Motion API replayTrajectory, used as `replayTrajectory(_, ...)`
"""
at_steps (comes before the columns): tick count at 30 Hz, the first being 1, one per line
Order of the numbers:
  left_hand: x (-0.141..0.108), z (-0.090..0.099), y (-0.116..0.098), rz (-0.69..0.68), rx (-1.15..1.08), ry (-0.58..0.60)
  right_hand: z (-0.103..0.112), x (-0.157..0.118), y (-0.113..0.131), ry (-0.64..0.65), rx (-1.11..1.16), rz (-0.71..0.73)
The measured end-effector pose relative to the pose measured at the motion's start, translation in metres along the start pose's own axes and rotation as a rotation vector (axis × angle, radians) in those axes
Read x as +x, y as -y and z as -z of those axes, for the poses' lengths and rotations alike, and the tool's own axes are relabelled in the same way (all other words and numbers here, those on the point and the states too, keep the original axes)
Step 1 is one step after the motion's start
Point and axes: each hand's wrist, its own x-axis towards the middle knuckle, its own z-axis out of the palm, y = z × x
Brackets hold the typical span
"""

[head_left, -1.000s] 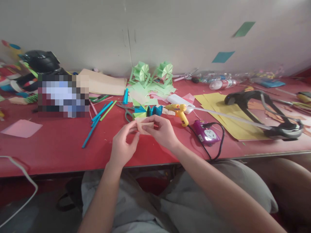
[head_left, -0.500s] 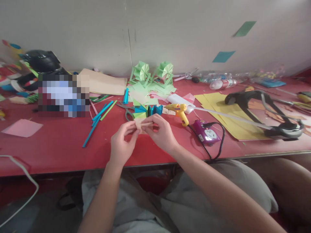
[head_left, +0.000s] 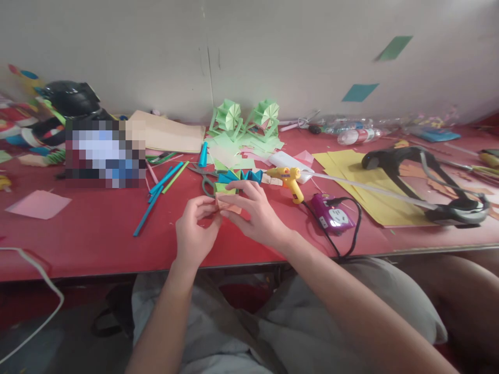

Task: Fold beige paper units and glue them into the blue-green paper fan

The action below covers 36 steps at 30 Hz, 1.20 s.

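Note:
Over the red table, my left hand (head_left: 197,228) pinches the left end of a small folded orange paper (head_left: 230,204). My right hand (head_left: 259,215) has its fingers closed on the same paper from the right. Just beyond the fingers lie a green folded paper (head_left: 225,189) and a blue pleated paper (head_left: 251,177). Grey scissors (head_left: 208,185) rest to the left of these, partly covered. A yellow glue gun (head_left: 290,182) lies to the right of the folded papers, a long clear stick at its back.
A purple power socket (head_left: 333,214) with a black cable sits right of my hands. Blue paper sticks (head_left: 156,192) lie to the left. Two green paper models (head_left: 228,117) stand by the wall. Yellow sheets (head_left: 351,179) and a black headset-like frame (head_left: 409,156) are on the right.
The small paper has turned in my hands and now shows an orange face. The fingers of my right hand have shifted along it and are a little more spread.

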Motion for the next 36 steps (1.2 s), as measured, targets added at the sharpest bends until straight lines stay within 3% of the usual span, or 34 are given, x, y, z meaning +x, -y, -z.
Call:
replayTrajectory(14, 0.000, -0.001, 0.002, -0.100, 0.121, 0.058, -0.006, 0.005, -0.010, -0.043, 0.027, 0.034)
replayTrajectory(26, 0.002, 0.000, 0.002, -0.105, 0.192, 0.056, -0.005, 0.007, -0.011, -0.074, 0.043, 0.062)
replayTrajectory(36, 0.001, 0.001, 0.000, -0.058, 0.211, 0.053, -0.002, 0.007, -0.008, -0.008, 0.055, 0.048)
